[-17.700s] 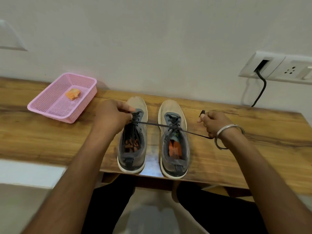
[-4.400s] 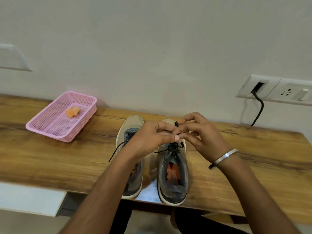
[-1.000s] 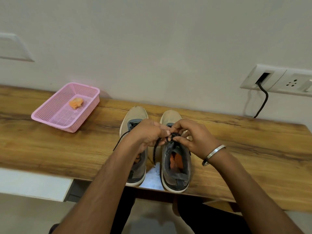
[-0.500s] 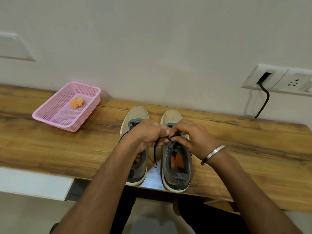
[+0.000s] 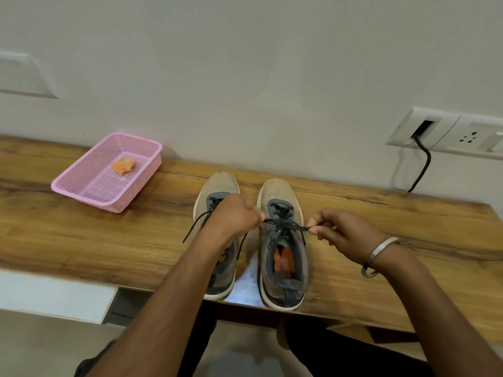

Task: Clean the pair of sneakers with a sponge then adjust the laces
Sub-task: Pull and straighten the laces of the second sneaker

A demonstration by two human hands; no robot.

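Pair of sneakers point(image 5: 249, 240) side by side on the bench point(image 5: 81, 240), toes toward 12 o'clock, heels at the near edge toward 6. Right sneaker point(image 5: 283, 240) between the hands; its lace point(image 5: 285, 224) stretched crosswise over the tongue, 9 to 3, square across the shoe's long axis. Left hand point(image 5: 234, 217) at 9 o'clock of the knot, fingers curled and pinching one end; right hand point(image 5: 337, 229) at 3 o'clock, pinching the other end. Both about equally near. Probably tightening by pulling outward, 9 and 3. Sponge point(image 5: 123, 165) in the pink basket point(image 5: 81, 183), well apart at 10 o'clock.
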